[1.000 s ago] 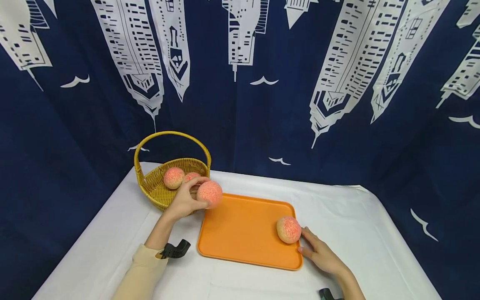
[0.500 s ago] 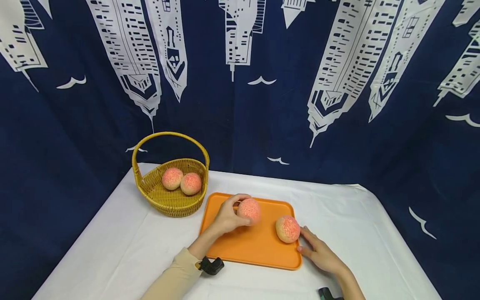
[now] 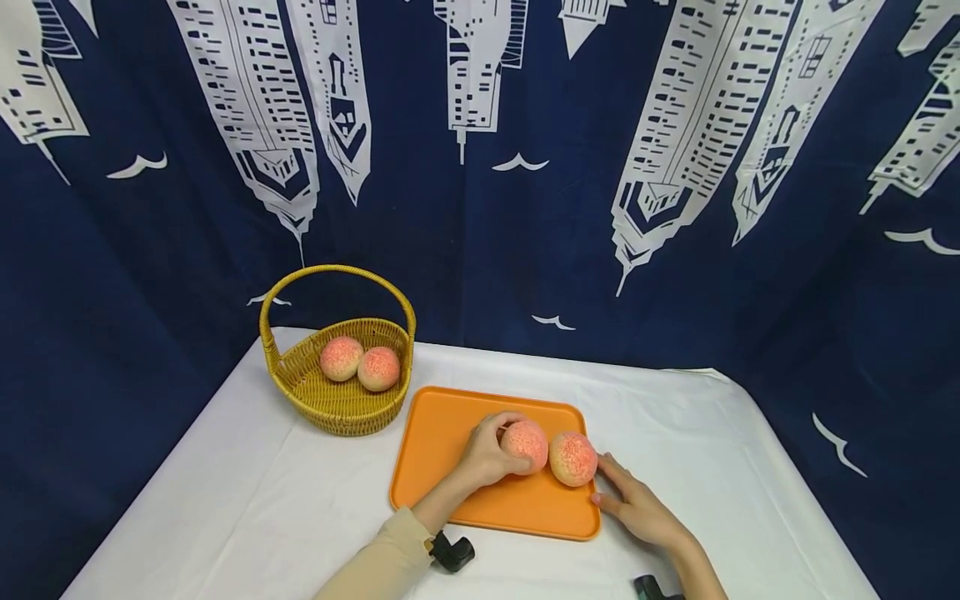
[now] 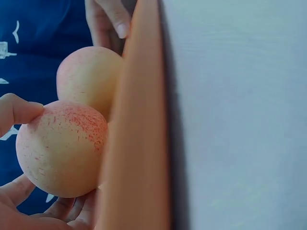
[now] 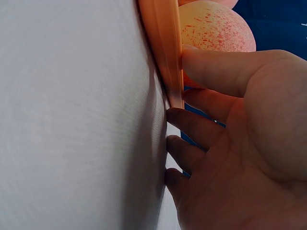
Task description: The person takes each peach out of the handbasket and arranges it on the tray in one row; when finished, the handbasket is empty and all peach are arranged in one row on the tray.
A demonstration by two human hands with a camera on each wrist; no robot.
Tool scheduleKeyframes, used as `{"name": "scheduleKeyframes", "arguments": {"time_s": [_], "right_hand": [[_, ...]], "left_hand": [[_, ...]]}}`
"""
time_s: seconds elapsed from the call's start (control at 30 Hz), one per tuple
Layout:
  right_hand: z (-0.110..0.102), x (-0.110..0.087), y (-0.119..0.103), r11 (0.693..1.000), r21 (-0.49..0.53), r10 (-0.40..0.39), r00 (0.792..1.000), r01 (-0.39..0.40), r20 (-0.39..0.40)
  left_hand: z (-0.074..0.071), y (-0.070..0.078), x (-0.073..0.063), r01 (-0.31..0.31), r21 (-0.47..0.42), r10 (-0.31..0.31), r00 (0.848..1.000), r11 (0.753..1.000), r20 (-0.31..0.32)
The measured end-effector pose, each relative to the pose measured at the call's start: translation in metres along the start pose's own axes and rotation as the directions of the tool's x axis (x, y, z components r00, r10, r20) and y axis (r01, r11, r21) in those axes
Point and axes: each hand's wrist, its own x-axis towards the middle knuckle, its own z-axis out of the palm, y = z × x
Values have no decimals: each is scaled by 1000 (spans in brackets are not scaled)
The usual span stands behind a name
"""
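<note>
My left hand [image 3: 483, 454] holds a pink and cream peach [image 3: 528, 447] over the orange tray [image 3: 442, 429], thumb and fingers curled around it. Right beside it, toward the tray's right edge, sits a second peach [image 3: 573, 459]. In the left wrist view the held peach [image 4: 62, 151] overlaps the other peach [image 4: 88, 76]. At the tray's right rim, my right hand [image 3: 641, 508] lies with its fingers relaxed, fingertips close by the second peach. In the right wrist view, that hand's thumb [image 5: 216, 69] reaches over the tray's edge beside the peach [image 5: 218, 28].
A yellow wicker basket [image 3: 345, 423] with a tall handle stands at the back left of the white-covered table [image 3: 225, 500], two peaches [image 3: 341, 359] inside it. A navy curtain [image 3: 480, 250] with white building prints hangs behind the table.
My left hand has carried a peach from beside the basket rightward onto the tray, next to the other peach. My right hand has stayed at the tray's right edge.
</note>
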Motion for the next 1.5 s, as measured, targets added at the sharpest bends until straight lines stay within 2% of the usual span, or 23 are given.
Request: {"name": "scheduleKeyframes", "arguments": {"time_s": [0.3, 0.53, 0.77, 1.23, 1.33, 1.5], "right_hand": [[1, 0, -1, 1000, 13, 9, 1000, -10, 9], [1, 0, -1, 1000, 9, 20, 1000, -20, 14], [-1, 1, 0, 1000, -4, 2, 1000, -2, 8], [2, 1, -1, 1000, 2, 15, 1000, -15, 15], [3, 2, 0, 1000, 1, 19, 1000, -19, 15], [3, 2, 0, 1000, 0, 21, 1000, -21, 10]], "left_hand": [[4, -6, -1, -3, 14, 3, 1000, 1000, -4], [6, -8, -2, -73, 90, 75, 997, 993, -22], [9, -10, -1, -36, 102, 37, 999, 994, -11], [5, -10, -2, -14, 83, 13, 1000, 996, 16], [-2, -3, -3, -45, 63, 45, 999, 997, 13], [-24, 12, -5, -150, 63, 152, 988, 987, -35]]}}
